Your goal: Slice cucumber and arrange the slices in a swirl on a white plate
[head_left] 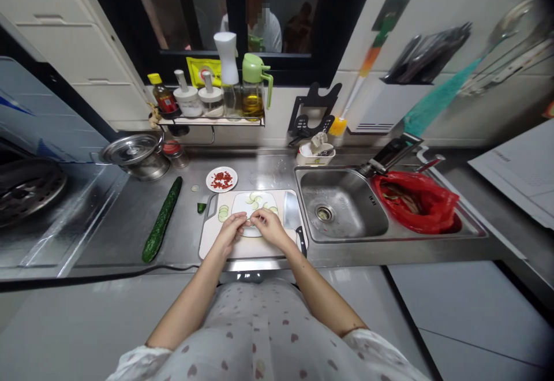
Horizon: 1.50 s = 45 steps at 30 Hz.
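A white plate [243, 201] with several pale green cucumber slices sits on a white cutting board [216, 246]. Over the plate's front part, my left hand [234, 229] and my right hand [266, 225] meet at the fingertips, both pinched. What they pinch is too small to make out. Several round cucumber slices [223, 213] lie on the board left of the plate. A knife [292, 210] rests at the board's right side, its black handle toward me. Left of the board are a cucumber end [201, 208] and a long cucumber [163, 219].
A small plate [210, 180] of chopped red pieces stands behind the board. A metal pot [151, 164] is at the back left. To the right are the sink [346, 234] and a red bag [426, 216]. A spice rack [208, 121] hangs behind.
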Motion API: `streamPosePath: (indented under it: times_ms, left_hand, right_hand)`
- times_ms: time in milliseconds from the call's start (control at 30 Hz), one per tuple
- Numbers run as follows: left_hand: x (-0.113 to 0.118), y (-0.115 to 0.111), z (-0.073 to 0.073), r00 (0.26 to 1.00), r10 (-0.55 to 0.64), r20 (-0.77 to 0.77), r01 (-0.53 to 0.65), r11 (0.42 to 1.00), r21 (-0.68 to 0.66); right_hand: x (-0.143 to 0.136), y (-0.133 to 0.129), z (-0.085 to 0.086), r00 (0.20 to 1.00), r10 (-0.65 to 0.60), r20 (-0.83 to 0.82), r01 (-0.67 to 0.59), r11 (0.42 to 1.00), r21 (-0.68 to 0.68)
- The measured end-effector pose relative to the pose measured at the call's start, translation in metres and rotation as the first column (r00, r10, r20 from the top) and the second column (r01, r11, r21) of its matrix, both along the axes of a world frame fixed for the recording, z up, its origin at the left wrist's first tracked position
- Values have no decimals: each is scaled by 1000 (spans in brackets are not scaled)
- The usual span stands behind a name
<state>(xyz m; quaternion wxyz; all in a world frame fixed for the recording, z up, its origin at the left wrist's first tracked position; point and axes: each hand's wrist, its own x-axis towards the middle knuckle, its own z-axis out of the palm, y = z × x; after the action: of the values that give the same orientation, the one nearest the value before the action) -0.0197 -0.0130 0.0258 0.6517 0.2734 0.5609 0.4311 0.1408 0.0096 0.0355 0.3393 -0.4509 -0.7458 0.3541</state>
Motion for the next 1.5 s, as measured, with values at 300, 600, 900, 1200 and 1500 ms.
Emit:
streamPosePath:
  times_ms: [300,600,900,1200,1500]
  left_hand:
    - [1,5,4,992,41,-119,-24,990,136]
    - [-1,13,-7,987,-33,-158,83,942,325]
    - [-2,16,-20,927,1,-375,175,883,435]
    - [-6,16,-40,764,-47,-644,325,890,320]
    - [-2,11,-31,506,-116,-855,417,900,124]
  right_hand:
    - [0,-3,-8,997,-68,-38,63,990,-123]
    - [1,-2,-19,986,-103,-128,74,973,-218]
    - [1,3,-33,979,-148,-143,94,940,-327]
    - [3,2,-44,993,-102,56,114,948,-296]
    - [-1,-3,-36,944,-35,329,134,950,-283]
